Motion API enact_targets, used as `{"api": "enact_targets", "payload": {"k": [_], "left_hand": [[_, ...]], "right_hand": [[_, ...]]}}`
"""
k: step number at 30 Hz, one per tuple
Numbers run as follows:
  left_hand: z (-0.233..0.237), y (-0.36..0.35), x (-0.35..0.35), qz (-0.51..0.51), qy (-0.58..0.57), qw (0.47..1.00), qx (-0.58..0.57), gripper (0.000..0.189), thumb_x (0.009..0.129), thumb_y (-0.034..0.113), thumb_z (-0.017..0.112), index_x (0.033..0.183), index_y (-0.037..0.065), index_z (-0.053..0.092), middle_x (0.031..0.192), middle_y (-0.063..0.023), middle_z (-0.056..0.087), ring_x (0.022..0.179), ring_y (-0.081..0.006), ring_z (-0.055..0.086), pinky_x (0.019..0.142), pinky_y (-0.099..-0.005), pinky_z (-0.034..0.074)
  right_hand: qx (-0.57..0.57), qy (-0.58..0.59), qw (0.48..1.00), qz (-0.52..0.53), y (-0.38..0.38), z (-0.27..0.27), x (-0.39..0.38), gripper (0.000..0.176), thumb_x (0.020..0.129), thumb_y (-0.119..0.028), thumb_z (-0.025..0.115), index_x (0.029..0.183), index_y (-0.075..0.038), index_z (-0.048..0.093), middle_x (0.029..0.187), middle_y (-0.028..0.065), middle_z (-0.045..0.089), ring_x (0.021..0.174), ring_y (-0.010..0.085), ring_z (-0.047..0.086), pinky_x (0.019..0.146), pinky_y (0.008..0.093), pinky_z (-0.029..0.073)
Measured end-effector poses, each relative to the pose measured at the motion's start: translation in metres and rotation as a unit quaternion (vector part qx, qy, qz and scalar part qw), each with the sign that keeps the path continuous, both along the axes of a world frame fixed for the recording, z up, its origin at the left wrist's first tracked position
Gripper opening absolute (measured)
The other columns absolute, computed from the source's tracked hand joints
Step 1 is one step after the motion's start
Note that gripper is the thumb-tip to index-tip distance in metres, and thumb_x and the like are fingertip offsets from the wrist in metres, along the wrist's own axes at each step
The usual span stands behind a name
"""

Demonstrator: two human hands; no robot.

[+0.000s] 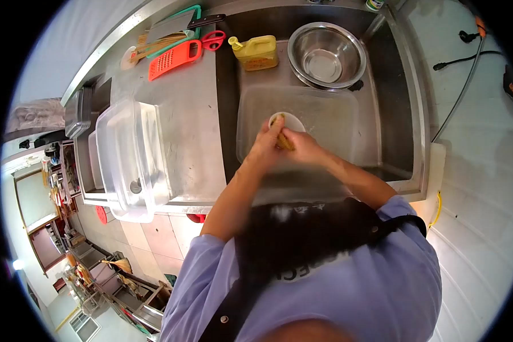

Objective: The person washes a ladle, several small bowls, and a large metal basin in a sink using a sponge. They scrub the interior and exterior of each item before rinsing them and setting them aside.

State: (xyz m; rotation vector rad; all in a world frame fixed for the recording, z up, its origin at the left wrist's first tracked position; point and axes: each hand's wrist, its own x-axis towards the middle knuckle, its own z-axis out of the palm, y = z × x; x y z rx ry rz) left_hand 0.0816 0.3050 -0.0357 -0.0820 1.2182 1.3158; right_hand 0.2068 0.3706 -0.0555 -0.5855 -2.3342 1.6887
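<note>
Over the sink, my left hand [266, 141] and my right hand [303, 148] are brought together, both with fingers closed. A small white round dish [293, 121] shows at the fingers of my left hand, partly covered by them. Between the two hands is a yellow-brown piece [285, 142], too small and hidden to name; my right hand's fingers close around it. Just under the hands lies a translucent plastic tub [353, 122] in the sink, its near part hidden by my forearms.
Two stacked metal bowls [326, 57] and a yellow jug [256, 53] stand in the sink's far part. On the left counter are an orange grater [174, 60], red-handled scissors [213, 40], a black-handled knife [206, 21], wooden skewers [162, 44] and a clear plastic bin [128, 154].
</note>
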Motion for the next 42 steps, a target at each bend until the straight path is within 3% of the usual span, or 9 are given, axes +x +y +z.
{"api": "enact_targets", "payload": {"k": [6, 9, 12, 23, 28, 31, 33, 36, 42], "left_hand": [[-0.046, -0.014, -0.014, -0.009, 0.296, 0.954, 0.054, 0.04, 0.087, 0.004, 0.05, 0.127, 0.007, 0.047, 0.109, -0.0102, 0.058, 0.102, -0.0259, 0.056, 0.087, -0.0384, 0.046], [-0.007, -0.02, -0.04, -0.116, 0.767, 0.63, 0.031, 0.055, 0.075, -0.008, 0.048, 0.127, 0.009, 0.048, 0.109, -0.0116, 0.058, 0.102, -0.0294, 0.055, 0.084, -0.0365, 0.047], [0.028, -0.036, -0.066, -0.12, 0.811, 0.569, 0.068, 0.066, 0.068, -0.013, 0.045, 0.129, 0.01, 0.047, 0.118, -0.0124, 0.055, 0.109, -0.0323, 0.051, 0.089, -0.0393, 0.045], [0.124, -0.234, -0.253, 0.546, 0.449, 0.693, -0.141, 0.055, 0.084, 0.023, 0.06, 0.128, 0.002, 0.036, 0.125, -0.0198, 0.045, 0.104, -0.0306, 0.052, 0.083, -0.0407, 0.05], [0.088, -0.276, -0.282, 0.448, 0.339, 0.804, -0.195, 0.055, 0.085, 0.025, 0.062, 0.129, 0.0, 0.039, 0.124, -0.0169, 0.046, 0.109, -0.0285, 0.05, 0.087, -0.0417, 0.048], [0.07, -0.22, -0.236, 0.432, 0.633, 0.606, -0.212, 0.048, 0.087, 0.022, 0.059, 0.126, -0.001, 0.045, 0.122, -0.0141, 0.049, 0.108, -0.0242, 0.052, 0.092, -0.0362, 0.044], [0.073, -0.157, -0.173, 0.273, 0.624, 0.732, -0.032, 0.035, 0.089, 0.015, 0.053, 0.121, 0.0, 0.052, 0.117, -0.0109, 0.055, 0.105, -0.02, 0.054, 0.092, -0.0297, 0.042], [0.031, -0.068, -0.075, -0.053, 0.365, 0.93, 0.003, 0.044, 0.091, 0.029, 0.056, 0.129, 0.008, 0.049, 0.117, -0.003, 0.055, 0.108, -0.0143, 0.049, 0.089, -0.0301, 0.041], [-0.046, -0.001, -0.019, 0.063, 0.117, 0.99, 0.051, 0.04, 0.091, 0.021, 0.051, 0.128, 0.007, 0.046, 0.118, -0.0108, 0.054, 0.103, -0.0253, 0.055, 0.085, -0.0398, 0.048]], "right_hand": [[0.262, 0.101, 0.956, 0.085, 0.005, -0.001, 0.021, 0.033, 0.073, -0.017, 0.069, 0.103, -0.01, 0.058, 0.091, 0.0106, 0.061, 0.09, 0.0312, 0.059, 0.078, 0.0417, 0.047], [0.227, 0.003, 0.967, 0.113, 0.011, -0.022, 0.038, 0.029, 0.073, -0.017, 0.069, 0.1, -0.01, 0.06, 0.089, 0.0085, 0.062, 0.091, 0.0283, 0.059, 0.079, 0.0403, 0.047], [0.206, -0.178, 0.962, -0.004, 0.018, -0.071, 0.023, 0.029, 0.075, -0.014, 0.066, 0.103, -0.011, 0.06, 0.096, 0.0091, 0.061, 0.094, 0.0279, 0.057, 0.078, 0.0395, 0.047], [0.509, -0.271, 0.812, 0.088, -0.002, -0.208, -0.034, 0.031, 0.086, -0.018, 0.048, 0.115, -0.013, 0.059, 0.114, 0.0112, 0.059, 0.108, 0.0289, 0.053, 0.097, 0.0578, 0.027], [0.152, -0.313, 0.937, 0.04, 0.023, -0.197, -0.031, 0.029, 0.082, -0.021, 0.059, 0.108, -0.009, 0.063, 0.097, 0.0114, 0.066, 0.092, 0.0277, 0.062, 0.088, 0.053, 0.038], [-0.122, -0.241, 0.961, -0.057, 0.043, -0.165, -0.014, 0.032, 0.077, -0.023, 0.068, 0.103, -0.006, 0.064, 0.09, 0.0108, 0.067, 0.081, 0.023, 0.063, 0.076, 0.0431, 0.047], [-0.28, -0.188, 0.934, -0.115, 0.047, -0.124, -0.007, 0.037, 0.073, -0.024, 0.073, 0.103, -0.005, 0.063, 0.088, 0.0105, 0.066, 0.078, 0.0195, 0.063, 0.068, 0.0357, 0.05], [-0.268, -0.19, 0.941, -0.087, 0.034, -0.049, -0.019, 0.036, 0.075, -0.02, 0.07, 0.107, -0.005, 0.06, 0.086, 0.0096, 0.064, 0.073, 0.0152, 0.061, 0.065, 0.0346, 0.05], [0.176, 0.044, 0.982, -0.052, -0.018, -0.029, -0.026, 0.039, 0.074, -0.013, 0.066, 0.111, -0.008, 0.056, 0.089, 0.0108, 0.061, 0.081, 0.0279, 0.06, 0.075, 0.0434, 0.048]]}}
